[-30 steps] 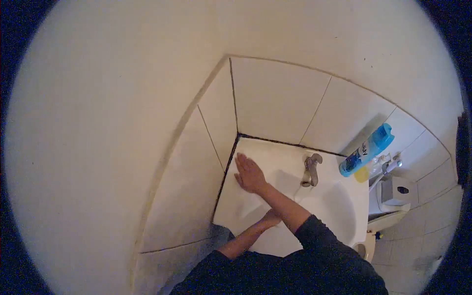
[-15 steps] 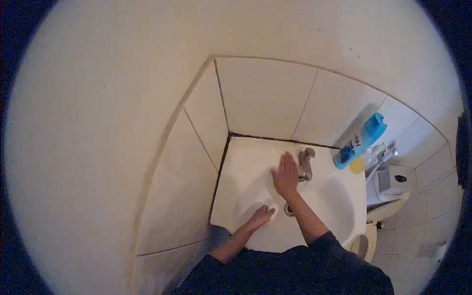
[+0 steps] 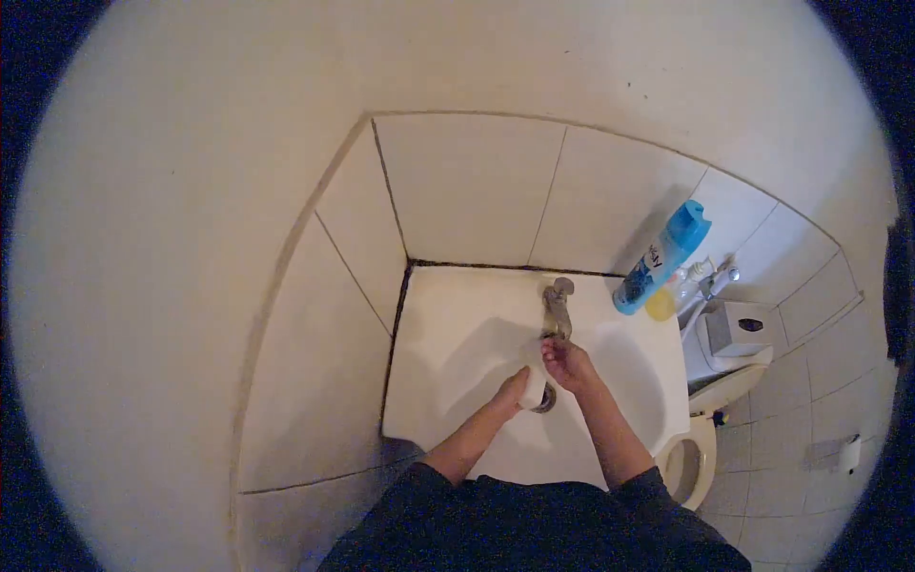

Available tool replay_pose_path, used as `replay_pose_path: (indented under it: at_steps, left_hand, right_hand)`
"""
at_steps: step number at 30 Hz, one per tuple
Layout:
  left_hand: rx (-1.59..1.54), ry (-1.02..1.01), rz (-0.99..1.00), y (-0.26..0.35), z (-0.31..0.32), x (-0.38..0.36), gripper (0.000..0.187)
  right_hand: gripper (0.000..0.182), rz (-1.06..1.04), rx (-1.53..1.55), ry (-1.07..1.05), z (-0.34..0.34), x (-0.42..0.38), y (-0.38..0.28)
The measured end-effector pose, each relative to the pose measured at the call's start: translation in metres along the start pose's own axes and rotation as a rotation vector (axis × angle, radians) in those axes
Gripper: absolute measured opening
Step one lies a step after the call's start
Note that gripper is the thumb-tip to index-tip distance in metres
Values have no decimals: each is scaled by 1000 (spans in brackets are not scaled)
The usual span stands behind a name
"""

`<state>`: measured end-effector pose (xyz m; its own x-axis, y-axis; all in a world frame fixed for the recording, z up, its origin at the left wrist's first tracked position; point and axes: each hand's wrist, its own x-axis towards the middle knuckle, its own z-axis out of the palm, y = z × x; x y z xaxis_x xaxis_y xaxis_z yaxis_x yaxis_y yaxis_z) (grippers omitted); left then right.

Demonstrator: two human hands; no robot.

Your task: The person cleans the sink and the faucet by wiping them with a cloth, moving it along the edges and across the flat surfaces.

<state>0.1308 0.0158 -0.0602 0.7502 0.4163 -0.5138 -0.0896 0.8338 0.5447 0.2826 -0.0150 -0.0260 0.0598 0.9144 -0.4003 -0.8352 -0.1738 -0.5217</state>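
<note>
A white corner sink (image 3: pixel 448 334) has a metal tap (image 3: pixel 558 303) at its back edge and a drain (image 3: pixel 546 400) in the bowl. My left hand (image 3: pixel 510 391) is over the bowl beside the drain and grips a small white piece (image 3: pixel 534 377), maybe soap or a cloth. Just below the tap's spout is my right hand (image 3: pixel 569 363), its fingers loosely curled, right against the white piece. Both sleeves are dark and pushed up my forearms.
A blue bottle (image 3: pixel 662 255) leans on the tiled wall at the sink's right rear, with a yellow thing (image 3: pixel 660 305) next to it. To the right stands a toilet (image 3: pixel 694 458) with its cistern (image 3: pixel 736 334). A paper roll (image 3: pixel 846 454) hangs far right.
My right hand left the sink's far left corner, swung right past the tap and came down under the spout. My left hand rose with the white piece to meet it. The view shifted right.
</note>
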Motion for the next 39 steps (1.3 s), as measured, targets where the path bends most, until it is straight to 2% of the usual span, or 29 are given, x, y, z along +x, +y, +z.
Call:
replay_pose_path:
  at_steps: [1,2,3,4,5,6,7,9,10,11,12,13,14,15,16,18,20,22,24,25,27,29,31,33,34,36,37,38,39]
  left_hand:
    - [-62,50,-16,0,4,4,28]
    - [-62,48,-16,-6,-3,16,28]
    - [-89,-38,32,-18,-18,35,27]
    - [-115,-124,82,-18,-22,40,25]
    - [-115,-125,85,-20,-26,43,25]
    - [-60,-34,26,-15,-28,38,25]
    - [-6,58,-33,-17,-37,42,25]
    - [-136,73,1,-39,-52,75,23]
    - [-266,82,34,-38,-49,75,23]
    - [-271,83,38,-35,-51,72,23]
    - [-178,-38,86,-7,-28,35,27]
    - [-85,-158,132,14,-8,6,31]
    - [-90,-157,134,22,3,-6,31]
    - [-82,-9,54,28,12,-15,30]
    - [-72,138,-27,31,17,-18,29]
    - [-20,64,-39,21,5,-6,31]
    - [36,-11,-58,12,0,2,33]
    - [-55,-244,49,7,1,7,32]
    - [-7,-276,70,-10,-14,42,33]
    - [39,-303,96,-10,-14,46,35]
    - [91,-291,131,-5,-7,36,36]
    - [145,-274,174,10,7,15,36]
    - [235,-46,75,18,10,4,41]
    - [197,-52,134,15,1,11,41]
    - [160,-67,188,17,-1,10,42]
    - [218,-26,180,26,7,-2,44]
    - [279,11,165,30,12,-8,45]
    - [271,14,166,36,17,-14,45]
    - [414,2,200,41,21,-18,51]
  right_hand:
    - [22,-3,-2,0,23,-3,1]
    - [24,18,-137,46,60,-12,4]
    - [26,39,-272,91,85,-14,8]
    - [26,37,-274,91,86,-1,14]
    - [29,-78,-587,50,86,14,19]
    - [31,-195,-897,5,87,25,23]
    - [31,-193,-897,0,102,26,20]
    - [34,-417,-1225,48,127,18,12]
    - [34,-415,-1226,44,132,10,10]
    - [34,-288,-1208,55,135,1,5]
    - [34,-161,-1189,66,133,-5,1]
    - [34,-159,-1194,62,122,-9,0]
    - [33,-11,-906,90,103,-12,2]
    - [32,128,-614,117,81,-15,4]
    - [32,127,-618,119,49,-12,4]
    - [29,38,-274,173,-8,-3,6]
    - [26,-3,-283,170,-6,-10,-2]
    - [24,-47,-291,168,16,-25,-14]
    - [23,6,-505,204,65,-34,-11]
    - [23,4,-502,206,75,-27,-5]
    - [24,74,-281,127,93,-13,5]
    - [25,12,-307,105,99,19,10]
    - [26,-42,-336,80,121,34,4]
    - [28,-315,-1392,161,151,27,-9]
    - [28,-315,-1395,152,155,24,-10]
    - [30,-802,-1745,124,158,15,-18]
    - [27,-843,-1866,84,167,4,-33]
    - [23,-850,-1962,177,169,-1,-45]
    - [20,-856,-2056,274,168,-6,-55]
